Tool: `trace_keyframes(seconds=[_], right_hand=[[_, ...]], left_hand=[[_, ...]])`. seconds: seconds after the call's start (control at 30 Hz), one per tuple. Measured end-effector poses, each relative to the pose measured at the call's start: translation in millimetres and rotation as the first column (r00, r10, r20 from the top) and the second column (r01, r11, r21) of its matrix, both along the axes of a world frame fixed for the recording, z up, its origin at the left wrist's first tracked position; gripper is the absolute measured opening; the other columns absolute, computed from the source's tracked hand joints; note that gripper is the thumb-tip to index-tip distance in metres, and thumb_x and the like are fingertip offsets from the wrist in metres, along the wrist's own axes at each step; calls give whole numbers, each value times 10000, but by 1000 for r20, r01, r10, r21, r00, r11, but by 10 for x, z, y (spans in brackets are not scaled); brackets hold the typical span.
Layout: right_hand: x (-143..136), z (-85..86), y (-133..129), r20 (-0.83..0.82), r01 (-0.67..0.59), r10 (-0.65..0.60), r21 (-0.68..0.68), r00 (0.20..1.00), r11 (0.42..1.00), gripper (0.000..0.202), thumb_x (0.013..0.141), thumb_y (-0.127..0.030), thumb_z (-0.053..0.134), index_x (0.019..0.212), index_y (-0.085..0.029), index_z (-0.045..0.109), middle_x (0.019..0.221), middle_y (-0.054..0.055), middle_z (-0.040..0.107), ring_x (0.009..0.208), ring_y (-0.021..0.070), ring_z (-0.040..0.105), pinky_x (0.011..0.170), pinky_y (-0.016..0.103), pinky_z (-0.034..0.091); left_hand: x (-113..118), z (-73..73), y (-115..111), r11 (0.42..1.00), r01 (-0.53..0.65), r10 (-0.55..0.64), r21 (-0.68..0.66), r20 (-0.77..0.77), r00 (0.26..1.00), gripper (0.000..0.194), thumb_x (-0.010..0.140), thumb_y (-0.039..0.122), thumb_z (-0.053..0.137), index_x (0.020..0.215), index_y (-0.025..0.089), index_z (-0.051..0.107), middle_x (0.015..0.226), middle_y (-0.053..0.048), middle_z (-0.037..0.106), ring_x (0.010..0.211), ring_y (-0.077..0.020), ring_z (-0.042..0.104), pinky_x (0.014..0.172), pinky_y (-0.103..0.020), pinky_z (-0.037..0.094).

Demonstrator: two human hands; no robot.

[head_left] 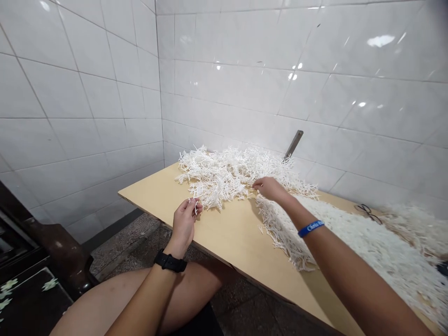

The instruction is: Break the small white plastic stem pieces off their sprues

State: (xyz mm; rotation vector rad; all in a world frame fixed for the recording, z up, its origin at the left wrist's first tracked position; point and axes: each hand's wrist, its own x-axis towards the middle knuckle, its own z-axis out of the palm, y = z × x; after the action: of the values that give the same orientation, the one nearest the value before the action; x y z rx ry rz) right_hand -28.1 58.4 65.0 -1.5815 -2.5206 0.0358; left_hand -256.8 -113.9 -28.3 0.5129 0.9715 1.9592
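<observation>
My left hand [183,223], with a black watch on its wrist, is closed near the table's front edge. A small white branched plastic-looking piece [196,207] is pinched between its thumb and fingers. Farther right, my right hand [272,188] reaches to the edge of a loose heap of white branched pieces [224,170]. Its fingers are pressed together, and what they hold is too small to make out. Below that forearm, with its blue wristband [311,228], spreads a second, flatter heap of white pieces [353,233].
The light wooden table [224,233] stands against white tiled walls. Dark-handled scissors [367,213] lie by the wall at the right, and a flat metal bracket [293,145] rises behind the far heap. A dark wooden chair [66,256] is at the left.
</observation>
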Motion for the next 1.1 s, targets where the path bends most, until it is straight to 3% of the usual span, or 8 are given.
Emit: trace_keyframes(seconds=[0.13,0.27,0.43,0.6,0.7,0.83,0.97,1.1], right_hand=[[-52,-459,-11,101,-100,105,-56,989,993,421,811,-84,534,1207,-168,652,1296,144,615,1142,301,598,909,354,467],[8,-622,36,170,-172,182,-75,968,982,628,771,-8,504,1383,-150,496,1472,143,437,1327,286,445,1062,366,357],[167,-631,90,254,-200,206,-47,945,979,666,796,12,443,1434,-177,419,1514,108,380,1404,239,329,1160,423,183],[161,-636,150,324,-168,168,-28,931,985,647,825,-26,455,1436,-237,419,1563,66,286,1449,278,209,1157,516,113],[197,-615,91,347,-154,152,-21,926,988,591,828,-36,455,1374,-255,507,1563,42,294,1451,290,199,1151,530,107],[371,-507,-93,361,-141,126,16,924,990,461,793,-11,457,1137,-203,697,1499,67,418,1433,308,237,1142,543,76],[353,-399,-210,326,-144,107,90,939,985,420,904,-82,351,1097,-204,704,1383,77,550,1316,245,417,1110,464,177],[51,-396,-156,310,-150,111,105,944,983,363,940,-154,371,1071,-202,706,1232,107,635,1159,223,521,969,356,314]], left_hand=[[-9,-17,0,1000,2,-2,10,-16,1000,358,632,399,795,810,123,653,713,-1,599,672,-90,550,680,-219,434],[-13,-23,-1,1000,11,-11,7,-12,1000,359,646,401,789,835,127,654,720,-1,595,678,-95,555,659,-217,430],[-10,-31,10,1000,9,-9,2,-2,1000,370,622,407,800,809,125,650,725,-7,599,672,-95,553,672,-224,436],[-11,-29,9,1000,-5,5,6,5,1000,369,608,390,807,813,122,657,738,-9,607,675,-92,552,706,-230,447],[-12,-20,3,1000,-10,10,-4,20,1000,383,584,390,819,806,124,656,730,-6,609,671,-91,552,702,-228,448],[-4,-14,-1,1000,-5,5,3,17,1000,372,595,403,811,787,125,655,722,-7,610,662,-90,550,683,-225,444],[2,-22,1,1000,-9,9,-3,-38,999,369,611,421,803,777,126,655,720,-13,611,664,-98,550,684,-235,448],[-7,-31,5,1000,-20,20,-1,-34,999,394,593,427,813,788,124,655,740,-15,615,663,-93,551,683,-233,452]])
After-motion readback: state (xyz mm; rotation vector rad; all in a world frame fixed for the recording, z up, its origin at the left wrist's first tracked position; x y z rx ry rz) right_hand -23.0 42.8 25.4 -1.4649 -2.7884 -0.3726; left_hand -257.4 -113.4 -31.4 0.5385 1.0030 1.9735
